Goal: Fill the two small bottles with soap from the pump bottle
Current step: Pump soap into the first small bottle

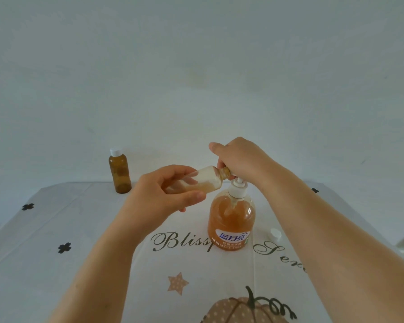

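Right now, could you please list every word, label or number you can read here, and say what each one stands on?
"Bliss": script on the tablecloth; the letters after it are hidden behind the pump bottle.
"Ser": same script on the tablecloth; the rest is covered by the right forearm.
"蓝月亮": white characters on the blue label of the pump bottle.
Smaller lines beneath those characters: too small to read.
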The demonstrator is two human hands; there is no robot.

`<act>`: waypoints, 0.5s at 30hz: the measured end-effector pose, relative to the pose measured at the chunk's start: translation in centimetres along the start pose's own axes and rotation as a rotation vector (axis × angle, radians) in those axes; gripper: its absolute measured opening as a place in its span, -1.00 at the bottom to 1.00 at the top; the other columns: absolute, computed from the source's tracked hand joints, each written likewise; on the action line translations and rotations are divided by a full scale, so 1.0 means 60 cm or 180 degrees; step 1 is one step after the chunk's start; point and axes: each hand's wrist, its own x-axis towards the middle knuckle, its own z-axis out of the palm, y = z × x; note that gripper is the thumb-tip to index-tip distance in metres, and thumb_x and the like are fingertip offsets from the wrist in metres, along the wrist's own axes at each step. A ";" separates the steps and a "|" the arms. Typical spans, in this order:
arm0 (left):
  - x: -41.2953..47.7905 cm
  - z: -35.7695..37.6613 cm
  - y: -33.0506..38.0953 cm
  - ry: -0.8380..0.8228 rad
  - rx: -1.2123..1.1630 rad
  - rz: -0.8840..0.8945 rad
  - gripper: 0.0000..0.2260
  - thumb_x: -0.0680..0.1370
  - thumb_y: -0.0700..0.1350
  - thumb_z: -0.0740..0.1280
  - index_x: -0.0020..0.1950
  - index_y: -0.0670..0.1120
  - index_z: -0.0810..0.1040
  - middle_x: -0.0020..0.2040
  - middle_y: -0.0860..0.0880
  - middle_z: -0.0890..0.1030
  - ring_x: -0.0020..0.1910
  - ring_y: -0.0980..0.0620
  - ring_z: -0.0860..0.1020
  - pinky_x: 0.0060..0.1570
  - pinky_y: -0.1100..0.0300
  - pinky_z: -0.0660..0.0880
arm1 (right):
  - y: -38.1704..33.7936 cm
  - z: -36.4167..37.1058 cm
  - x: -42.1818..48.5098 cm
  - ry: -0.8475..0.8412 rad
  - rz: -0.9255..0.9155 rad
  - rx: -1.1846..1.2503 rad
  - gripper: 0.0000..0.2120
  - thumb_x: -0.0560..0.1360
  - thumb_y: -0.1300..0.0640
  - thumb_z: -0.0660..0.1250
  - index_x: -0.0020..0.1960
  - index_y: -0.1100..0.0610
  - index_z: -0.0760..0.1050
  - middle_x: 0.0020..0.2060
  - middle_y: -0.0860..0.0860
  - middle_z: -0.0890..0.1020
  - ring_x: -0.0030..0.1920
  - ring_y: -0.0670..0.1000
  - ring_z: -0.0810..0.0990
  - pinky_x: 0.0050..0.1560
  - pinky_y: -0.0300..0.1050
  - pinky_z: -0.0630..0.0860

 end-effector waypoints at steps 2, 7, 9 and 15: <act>0.000 0.000 0.000 0.0010 -0.0007 0.0002 -0.58 0.24 0.08 0.54 0.08 0.13 0.61 -0.09 0.17 0.69 -0.23 0.06 0.66 -0.15 0.17 0.63 | 0.003 0.001 0.001 -0.0029 -0.0002 0.0049 -0.48 0.63 -0.19 0.14 -0.04 0.21 0.65 -0.32 0.05 0.64 -0.31 0.07 0.58 -0.15 -0.07 0.51; 0.002 0.001 -0.004 0.0012 -0.0054 -0.0023 -0.58 0.22 0.07 0.54 0.06 0.14 0.62 -0.09 0.16 0.69 -0.24 0.10 0.65 -0.16 0.18 0.61 | 0.005 0.005 0.006 -0.0001 -0.0007 -0.0012 -0.49 0.61 -0.19 0.15 -0.03 0.21 0.64 -0.30 0.06 0.63 -0.29 0.07 0.57 -0.06 -0.01 0.55; 0.005 0.001 -0.006 0.0013 -0.0012 -0.0039 -0.59 0.21 0.09 0.54 0.05 0.17 0.62 -0.09 0.18 0.68 -0.23 0.16 0.64 -0.16 0.22 0.59 | 0.008 0.007 0.008 0.0046 -0.0040 -0.0005 -0.52 0.62 -0.17 0.15 -0.03 0.21 0.64 -0.29 0.05 0.62 -0.29 0.06 0.56 -0.11 -0.04 0.52; 0.011 0.000 -0.018 -0.0028 -0.0037 -0.0179 -0.61 0.22 0.01 0.57 0.02 0.16 0.64 -0.12 0.18 0.68 -0.26 0.17 0.62 -0.21 0.28 0.56 | 0.022 0.023 0.008 0.0179 -0.0101 0.0139 -0.54 0.65 -0.10 0.15 -0.04 0.24 0.65 -0.29 0.05 0.62 -0.32 0.06 0.53 -0.23 -0.09 0.44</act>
